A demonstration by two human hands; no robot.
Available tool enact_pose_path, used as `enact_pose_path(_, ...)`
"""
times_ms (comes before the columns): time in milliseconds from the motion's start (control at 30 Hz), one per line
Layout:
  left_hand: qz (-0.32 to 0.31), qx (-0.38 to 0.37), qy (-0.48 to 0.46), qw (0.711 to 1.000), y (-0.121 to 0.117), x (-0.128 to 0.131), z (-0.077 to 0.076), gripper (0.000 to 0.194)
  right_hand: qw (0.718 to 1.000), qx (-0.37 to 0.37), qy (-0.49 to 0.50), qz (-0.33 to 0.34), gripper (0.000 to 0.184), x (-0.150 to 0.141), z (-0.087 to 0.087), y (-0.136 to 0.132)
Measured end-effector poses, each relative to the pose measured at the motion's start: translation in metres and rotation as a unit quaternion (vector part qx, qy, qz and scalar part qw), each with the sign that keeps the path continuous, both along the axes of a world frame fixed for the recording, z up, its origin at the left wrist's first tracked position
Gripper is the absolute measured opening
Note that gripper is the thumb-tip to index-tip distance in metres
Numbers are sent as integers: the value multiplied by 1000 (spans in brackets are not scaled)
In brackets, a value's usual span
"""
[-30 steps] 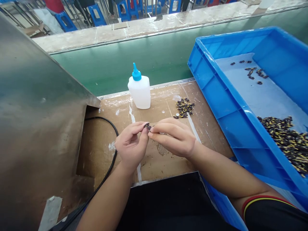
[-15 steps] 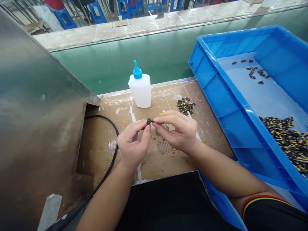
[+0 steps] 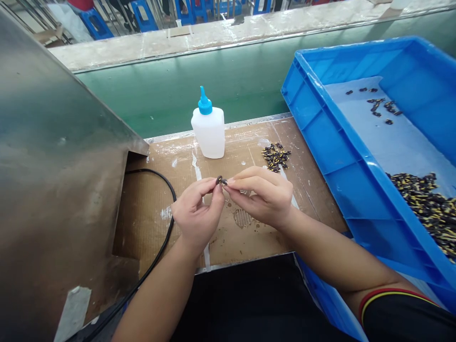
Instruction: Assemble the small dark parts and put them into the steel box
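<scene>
Between thumb and forefinger, my left hand (image 3: 197, 209) pinches a small dark round piece (image 3: 218, 180), seen nearly edge-on. My right hand (image 3: 265, 194) is closed in a pinch on a small black part (image 3: 224, 182) right beside it. The two pieces meet or almost meet at the fingertips; whether they are joined I cannot tell. Behind my hands stands a white squeeze bottle (image 3: 209, 133) with a blue nozzle cap. Past my right hand lies a little heap of black-and-yellow parts (image 3: 275, 156) on the cardboard-covered worktop (image 3: 235, 247).
At the right, a large blue bin (image 3: 320, 137) holds many more black-and-yellow parts (image 3: 423, 204) on a pale liner. A metal housing (image 3: 60, 166) stands at the left, with a black cable (image 3: 170, 232) curving past it. Beyond the worktop runs a green belt (image 3: 156, 95).
My right fingertips have shifted slightly left and now sit closer to the round piece. The black part's angle looks a little different. My left hand keeps its pinch.
</scene>
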State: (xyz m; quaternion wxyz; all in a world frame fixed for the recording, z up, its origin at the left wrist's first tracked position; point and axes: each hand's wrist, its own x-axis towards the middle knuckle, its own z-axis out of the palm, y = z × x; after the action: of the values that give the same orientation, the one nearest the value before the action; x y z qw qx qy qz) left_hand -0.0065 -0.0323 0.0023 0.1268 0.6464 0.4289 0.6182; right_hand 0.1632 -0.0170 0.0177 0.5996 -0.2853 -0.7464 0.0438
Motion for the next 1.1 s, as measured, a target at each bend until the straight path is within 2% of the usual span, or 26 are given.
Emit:
enact_pose_path(567,-3,-18,-15,1000,0,-2,-6,13,999,16,-23,22,15,-2,-1,2)
enact_pose_path(733,-51,25,39,998,5,-7,-5,21,1000,-3,31,3,14,0,-2,8)
enact_pose_path(800,-67,34,55,996,7,-10,-5,25,999,-19,49,-4,13,4,-1,12)
enact_pose_path(933,-53,20,31,998,12,-15,-8,23,991,-92,100,19,4,19,6,9)
enact_pose_path(1033,-39,9,1,999,17,-15,-9,21,963,-173,185,95,15,34,9,-19)
enact_pose_path(1100,-38,4,-17,999,18,-15,-9,20,928,-241,224,174,19,46,7,-52)
